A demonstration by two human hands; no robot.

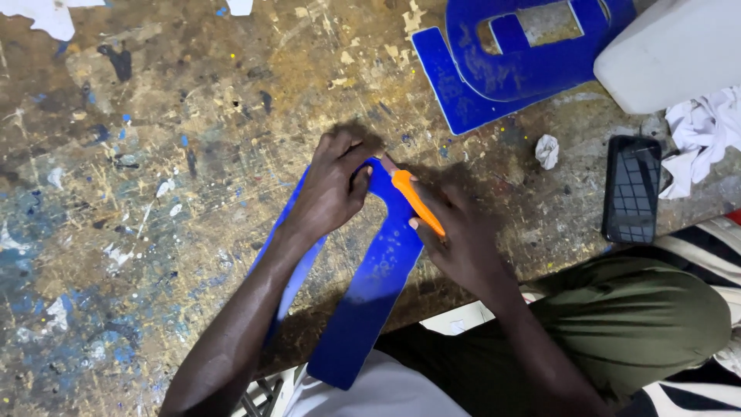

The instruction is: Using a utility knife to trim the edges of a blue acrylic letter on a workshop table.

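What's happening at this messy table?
A person sits at a paint-stained workbench. The left hand presses down a blue cut-out letter shape, while the right hand holds an orange-handled knife against its upper edge. More blue cut-outs and a phone lie nearby.

Our left hand [333, 185] curls knuckles-up, fingers bent toward one o'clock, forearm trailing to seven o'clock. Our right hand [457, 232] is closed in a grip, its forearm running toward five o'clock.

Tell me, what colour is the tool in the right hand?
Orange tool, seen in the head view.
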